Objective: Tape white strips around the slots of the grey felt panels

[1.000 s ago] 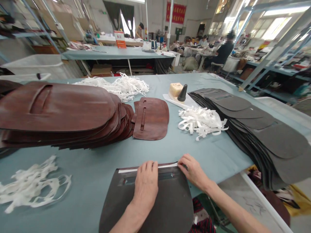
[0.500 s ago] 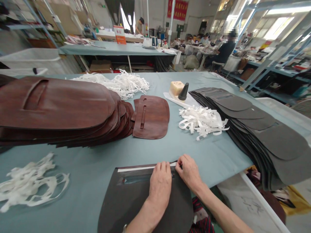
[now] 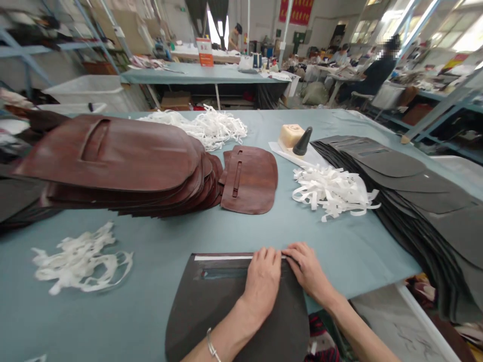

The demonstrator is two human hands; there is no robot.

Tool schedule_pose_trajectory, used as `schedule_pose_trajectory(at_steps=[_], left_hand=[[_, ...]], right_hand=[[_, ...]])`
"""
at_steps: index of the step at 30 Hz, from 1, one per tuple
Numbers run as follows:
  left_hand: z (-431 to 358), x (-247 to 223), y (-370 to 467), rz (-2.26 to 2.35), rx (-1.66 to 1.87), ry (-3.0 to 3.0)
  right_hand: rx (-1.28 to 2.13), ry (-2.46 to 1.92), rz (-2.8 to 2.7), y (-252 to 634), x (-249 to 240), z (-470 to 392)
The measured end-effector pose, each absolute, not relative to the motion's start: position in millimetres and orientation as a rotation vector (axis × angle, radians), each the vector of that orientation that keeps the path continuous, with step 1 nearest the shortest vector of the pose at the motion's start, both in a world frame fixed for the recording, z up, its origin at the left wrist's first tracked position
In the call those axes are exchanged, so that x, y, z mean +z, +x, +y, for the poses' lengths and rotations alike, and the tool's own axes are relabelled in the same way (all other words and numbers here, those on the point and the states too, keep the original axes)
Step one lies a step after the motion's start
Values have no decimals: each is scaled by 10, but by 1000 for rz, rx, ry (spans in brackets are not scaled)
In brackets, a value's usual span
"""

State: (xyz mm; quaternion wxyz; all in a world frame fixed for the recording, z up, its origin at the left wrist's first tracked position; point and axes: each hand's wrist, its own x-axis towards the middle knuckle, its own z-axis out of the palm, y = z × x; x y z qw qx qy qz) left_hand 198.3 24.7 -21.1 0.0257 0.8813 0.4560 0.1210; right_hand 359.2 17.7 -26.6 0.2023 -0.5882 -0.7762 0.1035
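1. The left hand point(image 3: 263, 276) lies flat, fingers spread, pressing the dark leather panel point(image 3: 230, 306) onto the surface point(image 3: 158, 241).
2. The right hand point(image 3: 307, 269), just beside it, has its fingertips pinched at the white tape strip point(image 3: 222, 258) along the panel's far edge.
3. Judged step: peeling the strip's backing, with the left hand anchoring the panel.
4. The next move calls for a steady pull along the edge.

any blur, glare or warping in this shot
Head view: both hands, left hand and right hand, look sharp on the dark leather panel; windows at top right blow out; wide-lens warping stretches the black stack; one distant face is deliberately blurred.
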Motion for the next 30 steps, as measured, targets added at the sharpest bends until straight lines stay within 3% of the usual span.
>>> schedule_pose_trajectory(at_steps=[6,12,19,25,30], left_hand=[[86,-279,2022,1438,342,2989],[120,-169,1822,1331,473,2821],[214,-102,1345,1452,794,2238],[231,-119,1511,1294,767,2274],[207,-204,1807,1249,652,2460]], right_hand=[[47,-1479,-2301,3708,-328,153],[-57,-1368,-2350,3739,-353,192],[92,-1525,-2208,3760,-348,206],[311,-1615,-2133,3777,-280,250],[296,-1721,-2138,3668,-231,326]])
